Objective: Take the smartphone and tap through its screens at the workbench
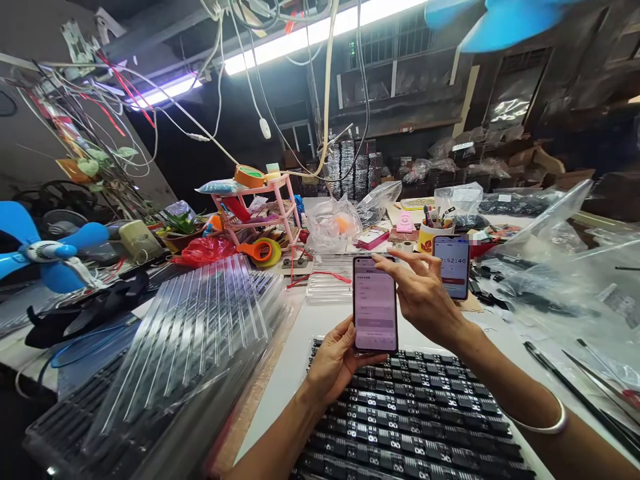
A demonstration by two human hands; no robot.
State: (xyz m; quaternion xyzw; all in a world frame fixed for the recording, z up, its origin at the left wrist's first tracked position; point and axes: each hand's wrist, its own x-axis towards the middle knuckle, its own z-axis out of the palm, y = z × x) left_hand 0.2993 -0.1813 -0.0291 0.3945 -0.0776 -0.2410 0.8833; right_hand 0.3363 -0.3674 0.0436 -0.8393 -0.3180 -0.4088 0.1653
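1. The head view looks from the wearer's side of the phone (376, 307), from higher up.
2. It faces forward and somewhat down, taking in the black parts (415, 417) below the phone and the tube light (320, 37) high beyond it.
3. The phone is near; the dark stacks (354, 167) behind it are far.

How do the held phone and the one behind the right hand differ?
Screen: the held phone shows a pale form-like page; the rear phone shows large timer-style digits.
Support: the left hand grips the held phone; the rear phone is behind the right hand, partly covered.
The held phone looks larger than the rear phone.
Both screens are lit.
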